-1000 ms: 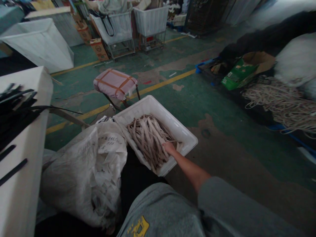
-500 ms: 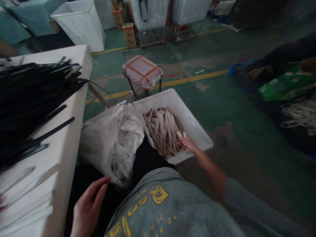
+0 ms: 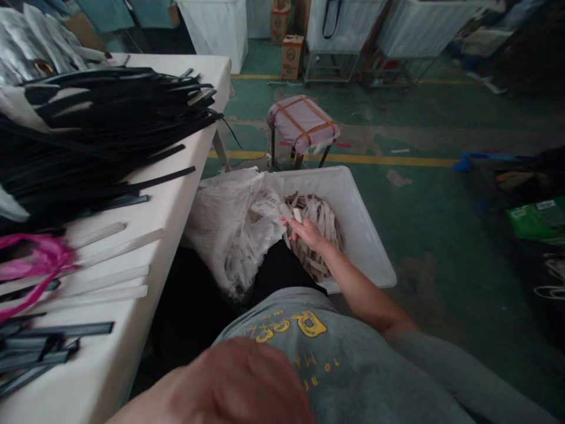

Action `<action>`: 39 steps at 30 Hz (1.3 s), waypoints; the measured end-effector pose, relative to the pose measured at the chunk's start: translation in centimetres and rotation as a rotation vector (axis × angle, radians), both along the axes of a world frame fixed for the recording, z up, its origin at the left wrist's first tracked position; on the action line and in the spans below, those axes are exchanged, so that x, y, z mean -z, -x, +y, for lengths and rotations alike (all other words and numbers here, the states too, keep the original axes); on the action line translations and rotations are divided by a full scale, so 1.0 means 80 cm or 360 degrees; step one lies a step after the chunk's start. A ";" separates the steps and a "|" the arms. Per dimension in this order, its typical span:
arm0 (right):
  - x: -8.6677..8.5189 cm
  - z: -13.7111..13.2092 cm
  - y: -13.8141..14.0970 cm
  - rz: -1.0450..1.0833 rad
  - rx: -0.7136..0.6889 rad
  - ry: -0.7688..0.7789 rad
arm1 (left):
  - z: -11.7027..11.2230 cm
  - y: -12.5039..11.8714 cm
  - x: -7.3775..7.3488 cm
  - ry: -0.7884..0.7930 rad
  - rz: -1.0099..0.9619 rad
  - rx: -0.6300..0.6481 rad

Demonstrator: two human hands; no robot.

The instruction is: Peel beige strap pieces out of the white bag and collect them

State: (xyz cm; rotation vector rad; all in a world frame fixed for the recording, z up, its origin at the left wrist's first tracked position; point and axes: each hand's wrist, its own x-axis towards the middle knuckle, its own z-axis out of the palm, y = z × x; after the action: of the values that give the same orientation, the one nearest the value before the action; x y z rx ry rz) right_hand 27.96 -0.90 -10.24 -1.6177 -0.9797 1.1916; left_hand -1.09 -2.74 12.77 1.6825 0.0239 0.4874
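My right hand (image 3: 308, 233) is closed around a couple of short white strips (image 3: 297, 215), whose ends stick out past the fingers. It hovers over the near left part of a white plastic bin (image 3: 368, 235), where a heap of beige strips (image 3: 327, 219) lies. Just left of that hand, a whitish woven sack (image 3: 216, 221) leans between the table and the bin. Close to the camera, in front of my grey shirt, my left hand (image 3: 247, 383) is large and blurred, its fingers hidden from view.
A white table (image 3: 185, 203) on the left carries a pile of black strips (image 3: 101, 129), several pale strips (image 3: 119, 250) and a pink tie (image 3: 48, 259). Beyond the bin stands a stool with a lilac cover (image 3: 304, 121). Dark bundles and a green bag (image 3: 536, 221) lie right.
My right hand has moved left with the white strips, toward the sack. The left hand has risen close to the camera, in front of the shirt. The view has swung left, showing more table.
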 end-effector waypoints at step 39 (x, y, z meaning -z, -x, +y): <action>-0.125 -0.005 0.103 -0.0102 -0.0628 0.0031 | 0.042 -0.022 0.189 0.2038 0.0698 -0.0721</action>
State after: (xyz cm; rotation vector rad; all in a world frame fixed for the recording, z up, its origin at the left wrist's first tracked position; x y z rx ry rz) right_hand 19.73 -1.33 -0.24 -1.5271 -1.3773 1.4183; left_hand 0.69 0.61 -2.32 0.4654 0.8687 0.2925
